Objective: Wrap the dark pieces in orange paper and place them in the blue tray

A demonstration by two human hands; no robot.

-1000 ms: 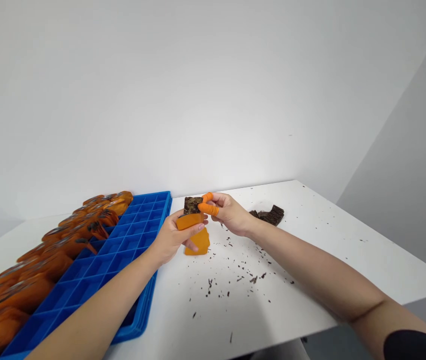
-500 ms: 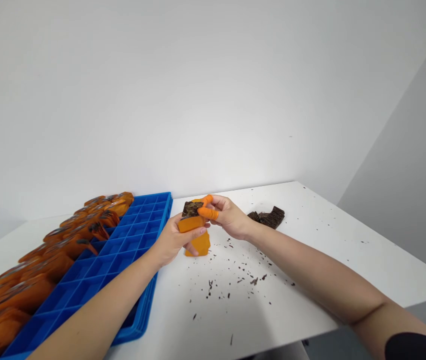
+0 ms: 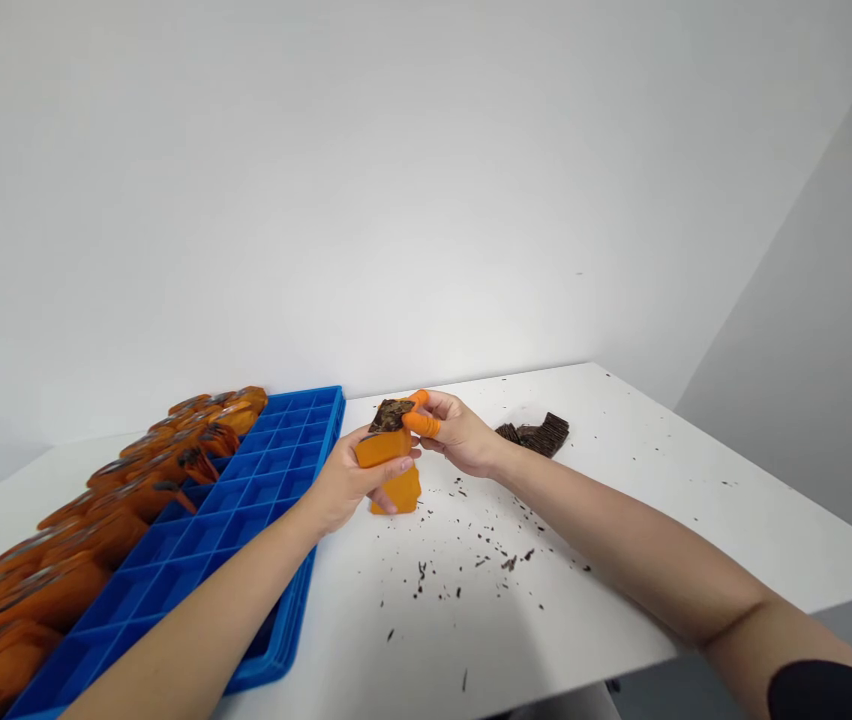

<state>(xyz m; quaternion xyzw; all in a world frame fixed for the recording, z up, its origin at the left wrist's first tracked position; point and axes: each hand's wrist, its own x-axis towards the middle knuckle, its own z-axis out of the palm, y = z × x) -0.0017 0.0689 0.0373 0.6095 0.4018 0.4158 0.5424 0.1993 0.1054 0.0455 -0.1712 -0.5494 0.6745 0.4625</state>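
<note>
My left hand (image 3: 345,482) is closed around an orange packet (image 3: 383,447), thumb lying across its front. Directly above the packet's top edge is a thin, dark brown, flaky slab (image 3: 391,415), tilted. Orange finger covers sit on the thumb and forefinger of my right hand (image 3: 456,432), which pinches the slab at its right side. More orange material (image 3: 400,492) shows below my left fingers; whether it belongs to the same packet I cannot tell.
To the left lies a blue compartment tray (image 3: 276,460), its left side covered by rows of filled orange packets (image 3: 96,530). A pile of dark brown slabs (image 3: 542,436) rests right of my hands. Dark crumbs (image 3: 508,563) litter the white table (image 3: 621,480), which meets a wall behind.
The dark slab has tilted and risen slightly to the right, with my right fingers still on its edge. My left hand and the packet have hardly moved.
</note>
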